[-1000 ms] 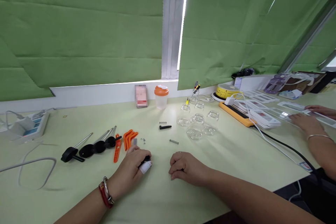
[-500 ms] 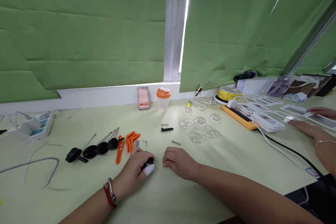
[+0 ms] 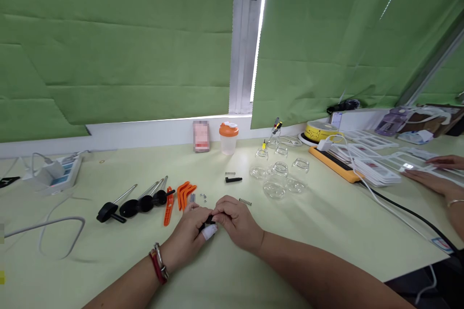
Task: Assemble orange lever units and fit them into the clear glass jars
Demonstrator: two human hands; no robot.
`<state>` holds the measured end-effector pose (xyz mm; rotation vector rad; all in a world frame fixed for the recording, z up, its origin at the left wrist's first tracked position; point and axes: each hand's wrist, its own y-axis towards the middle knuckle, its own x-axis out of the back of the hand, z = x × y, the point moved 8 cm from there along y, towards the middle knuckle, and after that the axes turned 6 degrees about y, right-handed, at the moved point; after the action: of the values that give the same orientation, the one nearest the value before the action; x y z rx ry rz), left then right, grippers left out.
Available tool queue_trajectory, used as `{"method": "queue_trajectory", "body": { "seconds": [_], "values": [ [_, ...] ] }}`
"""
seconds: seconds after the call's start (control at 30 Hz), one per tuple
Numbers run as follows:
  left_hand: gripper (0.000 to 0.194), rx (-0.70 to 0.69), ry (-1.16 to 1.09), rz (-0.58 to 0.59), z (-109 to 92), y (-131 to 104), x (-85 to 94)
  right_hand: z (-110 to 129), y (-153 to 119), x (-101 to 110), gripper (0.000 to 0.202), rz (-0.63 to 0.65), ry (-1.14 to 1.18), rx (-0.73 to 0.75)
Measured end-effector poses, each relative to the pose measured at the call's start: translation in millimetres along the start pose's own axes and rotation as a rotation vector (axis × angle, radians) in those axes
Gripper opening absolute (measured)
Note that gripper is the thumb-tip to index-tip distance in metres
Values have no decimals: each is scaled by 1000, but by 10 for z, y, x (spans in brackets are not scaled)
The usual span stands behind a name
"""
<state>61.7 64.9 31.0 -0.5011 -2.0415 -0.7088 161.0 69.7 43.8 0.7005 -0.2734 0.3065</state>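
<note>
My left hand [image 3: 194, 227] is closed around a small black part [image 3: 208, 222], mostly hidden by the fingers. White wrapping covers the left thumb. Thumb and fingers of my right hand [image 3: 234, 219] are pinched together at the black part's upper end; what they grip there is hidden. Just behind the hands lie a coil spring [image 3: 245, 202], a second spring [image 3: 230, 173] and a black rod-like piece [image 3: 233, 179]. Tiny metal bits [image 3: 204, 197], metal pins [image 3: 192, 198] and orange angled handles [image 3: 185, 194] are beside the left hand, with a flat orange strip [image 3: 168, 206] farther left.
Black round pieces with metal rods [image 3: 146, 203] lie on the left. Several glass jars [image 3: 275, 186] stand right of centre, near an orange-lidded cup [image 3: 228, 139]. An orange power strip [image 3: 333, 165] and white cards [image 3: 377, 171] are on the right, where another person's hands [image 3: 427, 179] rest.
My right hand has moved left and now meets the black part in my left hand. The view has shifted slightly.
</note>
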Motion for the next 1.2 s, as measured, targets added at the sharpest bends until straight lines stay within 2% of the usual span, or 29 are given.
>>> {"method": "queue_trajectory", "body": {
  "seconds": [0.47,0.57,0.67,0.73,0.83,0.97,1.1,1.2],
  "values": [
    [14,19,11,2,13,-1,-1,-26,17,9,16,19,18,-20],
    [14,27,13,6,5,-13,11,-70,74,124,18,3,1,-34],
    [17,50,9,12,13,-14,20,-247,113,346,19,-58,-128,-158],
    [17,60,4,17,21,-10,20,-414,91,439,18,-14,-244,-304],
    [15,64,-3,15,28,-9,18,-569,8,455,18,151,-384,-457],
    [13,77,-18,16,32,-21,16,-572,-61,383,20,305,-528,-481],
    [12,86,-21,27,23,-25,14,-567,-75,313,23,329,-553,-471],
    [12,76,-16,24,16,-28,15,-548,-60,275,22,278,-507,-448]
  ]
}}
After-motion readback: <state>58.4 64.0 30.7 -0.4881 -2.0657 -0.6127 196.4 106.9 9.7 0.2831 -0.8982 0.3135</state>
